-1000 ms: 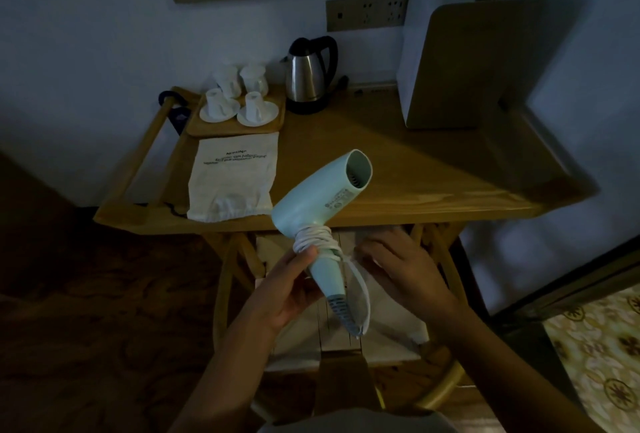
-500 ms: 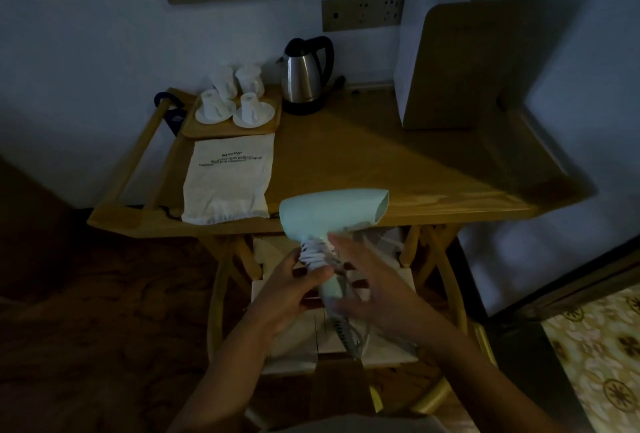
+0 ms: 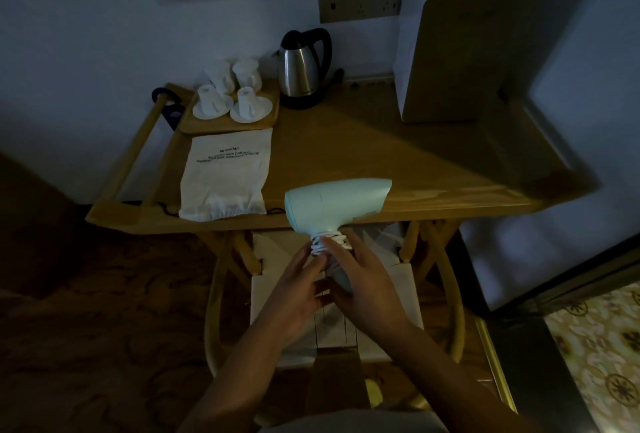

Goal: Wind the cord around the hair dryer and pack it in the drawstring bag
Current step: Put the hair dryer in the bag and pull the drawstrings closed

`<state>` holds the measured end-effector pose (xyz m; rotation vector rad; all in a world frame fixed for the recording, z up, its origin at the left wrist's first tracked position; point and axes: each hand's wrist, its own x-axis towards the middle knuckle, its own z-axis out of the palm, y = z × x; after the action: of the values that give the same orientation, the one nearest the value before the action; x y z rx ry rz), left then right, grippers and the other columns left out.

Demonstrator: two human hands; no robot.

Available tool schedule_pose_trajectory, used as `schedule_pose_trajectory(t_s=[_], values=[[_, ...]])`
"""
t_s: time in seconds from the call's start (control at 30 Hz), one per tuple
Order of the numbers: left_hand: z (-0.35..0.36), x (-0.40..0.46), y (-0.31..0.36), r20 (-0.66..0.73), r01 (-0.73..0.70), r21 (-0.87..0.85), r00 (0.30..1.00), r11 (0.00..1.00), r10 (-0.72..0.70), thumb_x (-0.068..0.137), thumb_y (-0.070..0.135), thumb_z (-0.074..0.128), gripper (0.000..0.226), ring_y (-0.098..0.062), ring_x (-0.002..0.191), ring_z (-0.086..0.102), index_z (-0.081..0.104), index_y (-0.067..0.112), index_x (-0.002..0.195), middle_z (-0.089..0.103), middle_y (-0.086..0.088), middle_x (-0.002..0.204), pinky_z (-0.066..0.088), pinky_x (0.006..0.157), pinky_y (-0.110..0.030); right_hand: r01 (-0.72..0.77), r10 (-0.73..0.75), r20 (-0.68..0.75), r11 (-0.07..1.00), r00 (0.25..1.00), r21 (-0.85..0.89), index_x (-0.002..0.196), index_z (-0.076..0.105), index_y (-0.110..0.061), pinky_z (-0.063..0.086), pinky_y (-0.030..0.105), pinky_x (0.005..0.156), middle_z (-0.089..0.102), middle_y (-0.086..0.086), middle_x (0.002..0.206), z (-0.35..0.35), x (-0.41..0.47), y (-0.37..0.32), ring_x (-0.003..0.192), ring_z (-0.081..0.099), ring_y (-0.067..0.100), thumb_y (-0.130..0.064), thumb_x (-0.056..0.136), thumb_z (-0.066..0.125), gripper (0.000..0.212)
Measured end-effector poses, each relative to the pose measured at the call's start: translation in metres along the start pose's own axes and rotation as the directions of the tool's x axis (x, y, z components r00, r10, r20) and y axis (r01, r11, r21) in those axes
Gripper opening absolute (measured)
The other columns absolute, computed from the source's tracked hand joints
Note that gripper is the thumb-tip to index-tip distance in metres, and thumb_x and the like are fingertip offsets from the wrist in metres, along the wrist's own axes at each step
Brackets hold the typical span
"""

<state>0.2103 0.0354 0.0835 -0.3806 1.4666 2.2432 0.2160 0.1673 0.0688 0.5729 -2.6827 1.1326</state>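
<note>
A pale green hair dryer is held in front of the table's near edge, barrel pointing right. White cord is wound in several turns round the top of its handle. My left hand holds the handle from the left, fingers by the coils. My right hand lies over the handle from the right, fingers on the cord. The lower handle and the plug are hidden behind my hands. A white drawstring bag lies flat on the wooden table, left of the dryer, with its gathered mouth at the near edge.
A wooden tray with white cups and a steel kettle stand at the back of the table. A large white and tan box fills the back right. A chair stands under the table below my hands.
The dryer's barrel has swung from pointing up and away to lying level, pointing right. My right hand has come in from the right onto the handle, and the hanging cord loop is gone from sight.
</note>
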Motion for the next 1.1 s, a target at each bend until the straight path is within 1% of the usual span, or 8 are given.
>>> schedule_pose_trajectory(t_s=[0.13,0.3,0.43,0.57,0.73,0.8,0.93,1.1], values=[[0.004,0.001,-0.001,-0.028,0.019,0.005,0.999,1.000,-0.019,0.094,0.022,0.047,0.037,-0.024,0.097,0.068,0.051,0.027,0.130,0.066,-0.004,0.118,0.056,0.069,-0.035,-0.012,0.012,-0.012,1.000,1.000,0.010,0.131,0.037,-0.033,0.049,0.036,0.092,0.044,0.013,0.138,-0.004,0.002,0.003,0.121,0.049,0.028,-0.023,0.078,0.069,0.063],[0.007,0.008,-0.004,-0.064,0.090,0.138,0.995,0.986,-0.082,0.094,0.026,0.050,0.025,-0.025,0.100,0.066,0.058,0.036,0.115,0.068,0.000,0.110,0.053,0.086,-0.045,0.010,-0.011,0.036,1.000,0.999,0.029,0.129,0.046,-0.027,0.048,0.034,0.092,0.046,0.012,0.136,-0.004,0.003,0.016,0.119,0.049,0.025,-0.017,0.081,0.065,0.053],[0.003,0.016,-0.008,-0.143,0.082,0.316,0.989,0.945,-0.038,0.094,0.030,0.051,0.016,-0.018,0.099,0.065,0.057,0.040,0.104,0.065,0.001,0.110,0.054,0.089,-0.040,0.004,-0.004,0.080,1.000,0.997,0.003,0.130,0.045,-0.027,0.050,0.039,0.091,0.045,0.014,0.137,0.000,0.002,0.027,0.119,0.050,0.029,-0.020,0.082,0.064,0.052],[-0.005,0.027,-0.006,-0.181,0.066,0.350,0.984,0.935,-0.001,0.096,0.031,0.044,0.021,-0.019,0.090,0.066,0.057,0.026,0.111,0.066,-0.002,0.099,0.053,0.085,-0.039,0.000,-0.001,0.103,1.000,0.995,0.010,0.132,0.044,-0.024,0.050,0.040,0.090,0.045,0.015,0.137,0.005,0.007,0.037,0.119,0.049,0.031,-0.019,0.081,0.065,0.055],[-0.042,0.038,0.011,-0.273,0.066,0.439,0.960,0.896,0.063,0.097,0.035,0.040,0.032,-0.017,0.091,0.069,0.057,0.016,0.116,0.068,-0.010,0.109,0.055,0.078,-0.029,-0.080,0.080,0.080,0.997,0.994,-0.007,0.132,0.045,-0.023,0.050,0.042,0.089,0.045,0.016,0.137,0.010,0.024,0.048,0.119,0.049,0.033,-0.021,0.077,0.070,0.060],[-0.068,0.045,0.024,-0.315,0.030,0.600,0.927,0.799,0.202,0.098,0.032,0.041,0.028,-0.015,0.088,0.069,0.057,0.015,0.114,0.067,-0.011,0.111,0.055,0.081,-0.031,-0.096,0.097,0.062,0.995,0.993,-0.025,0.130,0.046,-0.023,0.050,0.040,0.088,0.046,0.016,0.137,0.012,0.035,0.051,0.119,0.049,0.033,-0.020,0.076,0.072,0.060],[-0.121,0.071,0.068,-0.246,0.035,0.926,0.812,0.375,0.530,0.098,0.025,0.043,0.030,-0.011,0.084,0.063,0.054,0.016,0.123,0.064,-0.005,0.114,0.051,0.070,-0.026,-0.113,0.118,0.062,0.990,0.991,-0.086,0.129,0.046,-0.025,0.050,0.039,0.085,0.048,0.016,0.135,0.024,0.056,0.055,0.117,0.051,0.034,-0.019,0.075,0.073,0.061],[-0.187,0.150,0.113,-0.005,0.018,1.000,0.777,-0.013,0.630,0.097,0.026,0.042,0.042,-0.030,0.129,0.042,0.045,0.008,0.135,0.045,-0.017,0.139,0.035,0.106,-0.040,-0.189,0.193,0.029,0.977,0.981,-0.097,0.130,0.045,-0.027,0.052,0.040,0.083,0.046,0.014,0.136,0.057,0.078,0.055,0.118,0.050,0.032,-0.018,0.077,0.071,0.060]])
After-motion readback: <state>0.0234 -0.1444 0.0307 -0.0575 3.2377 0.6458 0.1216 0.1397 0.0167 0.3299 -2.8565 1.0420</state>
